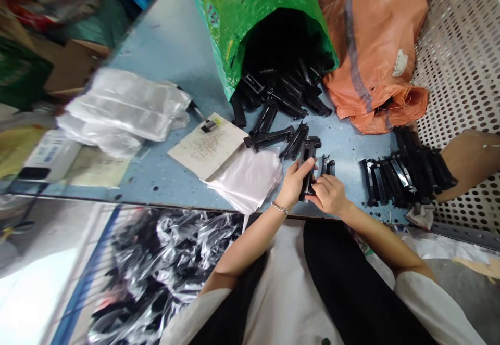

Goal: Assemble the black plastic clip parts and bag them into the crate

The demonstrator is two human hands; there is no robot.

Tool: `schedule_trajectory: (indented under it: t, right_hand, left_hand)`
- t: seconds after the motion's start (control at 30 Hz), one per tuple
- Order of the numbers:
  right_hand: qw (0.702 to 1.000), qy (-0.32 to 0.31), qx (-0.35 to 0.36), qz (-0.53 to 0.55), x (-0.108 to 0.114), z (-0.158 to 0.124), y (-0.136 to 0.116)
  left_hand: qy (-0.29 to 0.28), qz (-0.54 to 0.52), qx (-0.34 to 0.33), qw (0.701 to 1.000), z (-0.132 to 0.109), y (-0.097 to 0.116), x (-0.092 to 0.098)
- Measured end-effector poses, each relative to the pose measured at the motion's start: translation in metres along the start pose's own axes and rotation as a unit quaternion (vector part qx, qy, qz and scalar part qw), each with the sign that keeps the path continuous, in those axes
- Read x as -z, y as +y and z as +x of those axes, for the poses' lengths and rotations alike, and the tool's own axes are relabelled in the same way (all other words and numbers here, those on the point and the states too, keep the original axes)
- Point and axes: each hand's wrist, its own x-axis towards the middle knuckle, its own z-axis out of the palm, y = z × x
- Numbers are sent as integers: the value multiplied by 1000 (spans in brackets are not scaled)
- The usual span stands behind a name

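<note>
My left hand (294, 184), with a bracelet at the wrist, is closed around a long black plastic part (307, 156) near the table's front edge. My right hand (329, 194) is closed on the lower end of the same part, and a small black piece (327, 166) lies just beyond its fingers. More black parts (273, 138) are scattered on the blue table (172, 48), spilling from a green woven sack (250, 17).
An orange sack (371, 43) lies beside the green one. A row of black parts (398, 176) sits at the right by a perforated white crate (461, 59). Clear plastic bags (246, 178), a paper note (207, 144) and a stack of bags (125, 105) lie at left. Bagged parts (167, 262) fill a bin below.
</note>
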Motion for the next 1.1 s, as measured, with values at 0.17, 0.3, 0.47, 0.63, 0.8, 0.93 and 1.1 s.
schedule_trajectory:
  t: [0.17, 0.3, 0.47, 0.63, 0.8, 0.93, 1.1]
  right_hand:
    - [998, -52, 31, 5, -9, -7, 0]
    - [983, -169, -28, 68, 2, 13, -5]
    - [964, -221, -79, 128, 4, 73, 32]
    - [959, -282, -23, 12, -46, 109, 92]
    - [974, -190, -83, 93, -47, 95, 99]
    - [942, -103, -133, 292, -2, 80, 62]
    - [974, -29, -139, 180, 32, 73, 47]
  left_hand:
    - [31, 141, -131, 981, 0, -17, 4]
    - [63, 188, -157, 967, 3, -33, 28]
    - [19, 314, -130, 940, 7, -62, 43]
    - [58, 520, -218, 824, 6, -86, 40]
    - [84, 439, -289, 846, 10, -76, 56]
    - [57, 291, -338, 893, 14, -33, 50]
    - [-115, 83, -117, 983, -9, 17, 23]
